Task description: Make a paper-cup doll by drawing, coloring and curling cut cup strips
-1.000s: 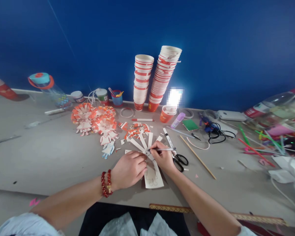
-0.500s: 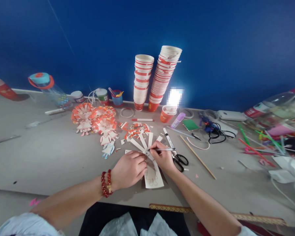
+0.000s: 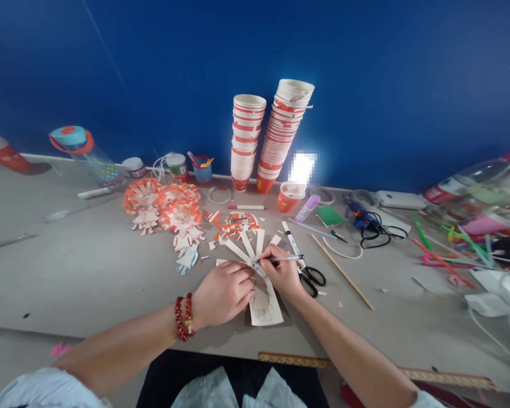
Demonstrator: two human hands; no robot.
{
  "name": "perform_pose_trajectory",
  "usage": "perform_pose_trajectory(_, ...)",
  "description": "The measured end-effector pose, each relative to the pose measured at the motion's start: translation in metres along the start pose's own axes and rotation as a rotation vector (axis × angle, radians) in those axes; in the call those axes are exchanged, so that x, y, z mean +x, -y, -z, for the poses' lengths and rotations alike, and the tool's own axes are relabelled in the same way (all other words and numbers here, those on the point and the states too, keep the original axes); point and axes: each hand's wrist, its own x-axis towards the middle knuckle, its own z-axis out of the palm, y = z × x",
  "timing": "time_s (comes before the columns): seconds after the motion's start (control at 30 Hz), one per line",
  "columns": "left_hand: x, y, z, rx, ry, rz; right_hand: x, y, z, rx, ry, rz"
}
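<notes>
A white paper cutout (image 3: pixel 266 310) lies flat on the table, with thin strips fanning out at its far end and a pencil-like figure drawn on its near end. My right hand (image 3: pixel 284 275) grips a pen (image 3: pixel 287 258), its tip touching the paper near the base of the strips. Across the paper's left side rests my left hand (image 3: pixel 225 292), palm down, fingers laid flat and slightly bent; it covers part of the sheet. Black-handled scissors (image 3: pixel 314 276) and a white marker (image 3: pixel 291 238) lie just right of my right hand.
Finished paper dolls with orange fringes (image 3: pixel 181 218) sit left, beside orange and white scraps (image 3: pixel 238 225). Tall paper cup stacks (image 3: pixel 243 147) stand against the blue wall. A wooden stick (image 3: pixel 344 273), a glue gun (image 3: pixel 363 218) and a bottle (image 3: pixel 471 187) are on the right.
The pen tip has shifted very slightly to the left on the paper. My left hand and the paper stay almost where they were.
</notes>
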Motion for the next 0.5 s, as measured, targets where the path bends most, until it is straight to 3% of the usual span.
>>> perform_pose_trajectory(0.5, 0.0001, -0.0004, 0.0012, 0.0, 0.009, 0.005, -0.0011, -0.0045, 0.0001, -0.002, -0.052, 0.002)
